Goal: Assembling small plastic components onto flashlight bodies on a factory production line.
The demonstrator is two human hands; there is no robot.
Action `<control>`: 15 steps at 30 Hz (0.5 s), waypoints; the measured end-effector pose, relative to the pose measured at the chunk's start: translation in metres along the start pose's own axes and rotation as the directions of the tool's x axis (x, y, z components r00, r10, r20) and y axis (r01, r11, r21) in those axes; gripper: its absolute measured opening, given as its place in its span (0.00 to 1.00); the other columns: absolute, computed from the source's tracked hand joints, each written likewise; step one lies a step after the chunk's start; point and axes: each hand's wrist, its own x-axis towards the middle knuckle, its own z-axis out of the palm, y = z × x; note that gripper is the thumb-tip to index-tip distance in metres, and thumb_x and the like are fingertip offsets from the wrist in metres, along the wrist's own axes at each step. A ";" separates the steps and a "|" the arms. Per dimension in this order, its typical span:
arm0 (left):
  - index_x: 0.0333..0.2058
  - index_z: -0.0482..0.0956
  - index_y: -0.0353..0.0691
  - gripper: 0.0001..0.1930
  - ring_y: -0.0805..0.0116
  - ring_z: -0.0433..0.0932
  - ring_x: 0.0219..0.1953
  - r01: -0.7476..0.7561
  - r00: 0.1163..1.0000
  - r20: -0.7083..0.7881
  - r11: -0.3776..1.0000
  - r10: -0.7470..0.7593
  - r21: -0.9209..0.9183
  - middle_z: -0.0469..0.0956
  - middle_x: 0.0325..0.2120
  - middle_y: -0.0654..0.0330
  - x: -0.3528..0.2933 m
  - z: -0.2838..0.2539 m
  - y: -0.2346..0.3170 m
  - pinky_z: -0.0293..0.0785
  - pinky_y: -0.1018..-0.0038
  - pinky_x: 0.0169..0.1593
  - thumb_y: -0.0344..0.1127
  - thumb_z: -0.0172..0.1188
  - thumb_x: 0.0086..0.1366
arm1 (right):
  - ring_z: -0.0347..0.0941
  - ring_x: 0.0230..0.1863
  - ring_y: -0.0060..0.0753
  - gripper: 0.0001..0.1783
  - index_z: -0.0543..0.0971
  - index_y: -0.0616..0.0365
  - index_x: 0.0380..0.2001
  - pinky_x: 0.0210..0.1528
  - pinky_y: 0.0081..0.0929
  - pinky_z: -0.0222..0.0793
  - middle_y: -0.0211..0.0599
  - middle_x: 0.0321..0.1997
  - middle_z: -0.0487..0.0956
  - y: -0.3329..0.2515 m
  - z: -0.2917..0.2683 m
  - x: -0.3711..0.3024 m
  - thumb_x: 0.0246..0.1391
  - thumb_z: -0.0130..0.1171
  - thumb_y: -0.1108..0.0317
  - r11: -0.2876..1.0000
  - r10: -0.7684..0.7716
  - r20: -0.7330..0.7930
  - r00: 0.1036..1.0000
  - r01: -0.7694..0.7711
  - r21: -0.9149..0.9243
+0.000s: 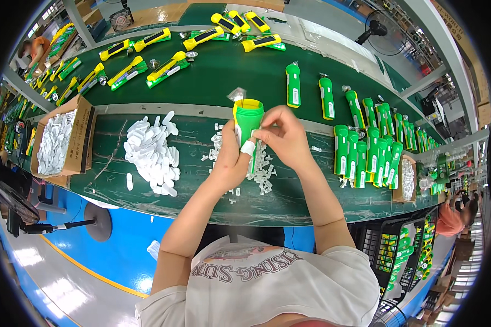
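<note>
My left hand [232, 163] is closed around a green and yellow flashlight body [250, 120], held upright above the workbench. Its wide threaded end faces up and open, and a shiny reflector piece [238, 95] sticks out beside the rim. White wrapping covers the tip of my left thumb. Against the body's right side, the thumb and forefinger of my right hand [283, 133] are pinched together; a tiny whitish piece seems to be at their tips, too small to name. Below lie scattered small clear plastic parts [264, 177]. To their left is a pile of white oval plastic strips [151, 155].
A cardboard box [81, 136] of white strips stands at the left. Green flashlights [341, 150] stand in rows at the right, near another box of small parts [408, 177]. Yellow-green flashlight bodies [169, 68] lie on the green belt [218, 71] beyond. Black crates [373, 245] are lower right.
</note>
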 end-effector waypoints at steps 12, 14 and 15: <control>0.56 0.61 0.36 0.19 0.66 0.78 0.37 0.334 0.933 0.016 0.850 -0.359 -0.406 0.76 0.42 0.53 0.103 -0.029 -0.040 0.80 0.68 0.39 0.39 0.49 0.72 | 0.75 0.35 0.25 0.13 0.75 0.59 0.42 0.34 0.23 0.75 0.33 0.37 0.77 0.123 -0.083 0.152 0.55 0.65 0.71 0.943 -0.121 -0.114 0.986 0.079 -0.323; 0.53 0.63 0.37 0.17 0.66 0.79 0.37 0.372 0.907 -0.049 0.849 -0.419 -0.376 0.76 0.41 0.53 0.140 -0.044 -0.072 0.80 0.68 0.39 0.39 0.49 0.72 | 0.69 0.58 0.49 0.33 0.70 0.55 0.57 0.53 0.43 0.73 0.48 0.57 0.70 0.170 -0.115 0.212 0.45 0.69 0.69 0.460 -0.203 -0.083 0.976 0.020 -0.888; 0.53 0.63 0.37 0.17 0.66 0.79 0.37 0.343 0.921 -0.048 0.864 -0.386 -0.370 0.76 0.41 0.53 0.156 -0.046 -0.089 0.80 0.68 0.39 0.39 0.49 0.72 | 0.60 0.67 0.50 0.43 0.64 0.51 0.64 0.63 0.51 0.63 0.46 0.63 0.65 0.197 -0.125 0.234 0.42 0.69 0.67 0.295 -0.025 -0.154 0.988 -0.140 -0.945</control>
